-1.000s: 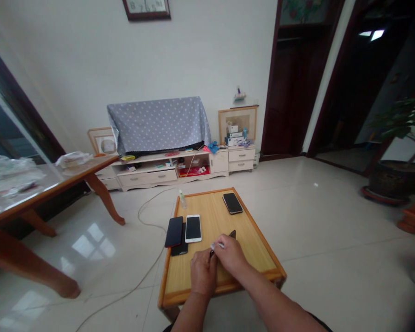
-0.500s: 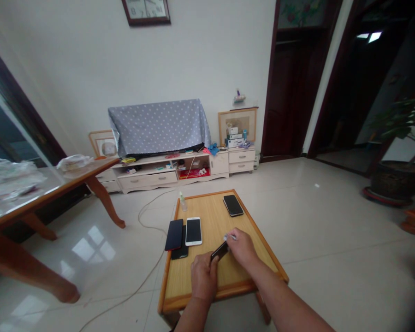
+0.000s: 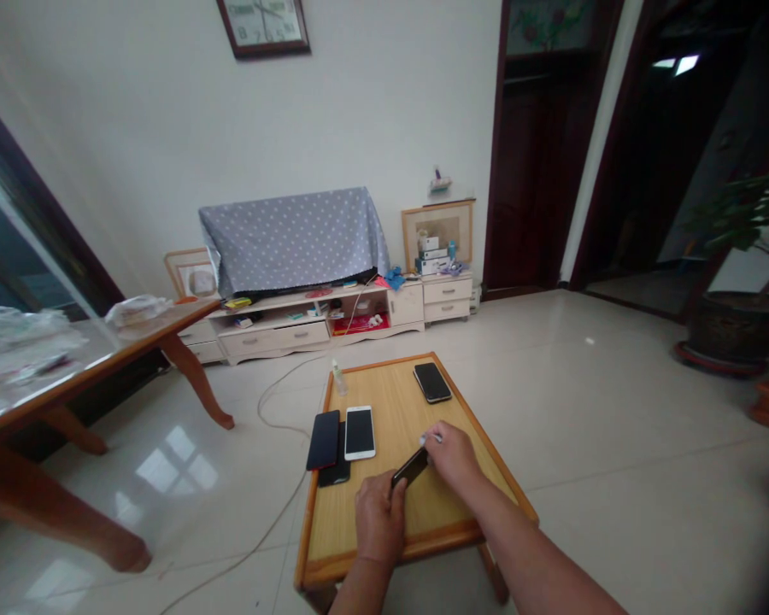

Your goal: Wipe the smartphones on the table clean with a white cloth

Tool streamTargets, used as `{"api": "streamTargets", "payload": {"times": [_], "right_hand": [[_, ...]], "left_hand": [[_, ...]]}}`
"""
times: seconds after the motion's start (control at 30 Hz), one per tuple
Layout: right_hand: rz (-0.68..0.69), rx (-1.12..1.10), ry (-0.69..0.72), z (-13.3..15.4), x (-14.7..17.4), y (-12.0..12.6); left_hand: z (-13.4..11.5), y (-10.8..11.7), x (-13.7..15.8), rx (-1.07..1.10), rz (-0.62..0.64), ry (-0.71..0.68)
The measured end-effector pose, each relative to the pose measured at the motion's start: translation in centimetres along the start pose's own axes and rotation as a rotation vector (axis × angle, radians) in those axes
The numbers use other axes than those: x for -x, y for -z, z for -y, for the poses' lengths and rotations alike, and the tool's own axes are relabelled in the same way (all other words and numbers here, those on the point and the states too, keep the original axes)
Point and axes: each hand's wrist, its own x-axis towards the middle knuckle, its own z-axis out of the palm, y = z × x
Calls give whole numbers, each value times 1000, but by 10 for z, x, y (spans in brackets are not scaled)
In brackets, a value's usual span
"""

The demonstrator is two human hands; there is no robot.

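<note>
Your left hand (image 3: 380, 518) grips the near end of a dark phone (image 3: 411, 469), which slants away to the right over the table (image 3: 394, 389). Your right hand (image 3: 454, 457), by its far end, pinches a small white thing (image 3: 431, 438); whether that touches the dark phone, I cannot tell.

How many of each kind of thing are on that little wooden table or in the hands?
Visible phones: 5 (white phone, navy phone, black phone partly beneath it, far phone, held phone in left hand)
Bottles: 1 (small bottle)
Unclear white items: 1 (white item in right hand)
Total: 7
</note>
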Motion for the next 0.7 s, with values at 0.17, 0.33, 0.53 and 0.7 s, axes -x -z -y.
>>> {"api": "streamTargets", "payload": {"times": [0.17, 0.33, 0.53, 0.7], "right_hand": [[-8, 31, 0, 3, 3, 2], [108, 24, 98, 35, 36, -29], [6, 47, -9, 5, -3, 5], [-4, 51, 0, 2, -3, 9]], "left_hand": [[0, 0, 0, 3, 7, 1], [-3, 2, -2, -2, 14, -9], [-3, 1, -2, -5, 8, -11], [-1, 0, -1, 10, 7, -5]]}}
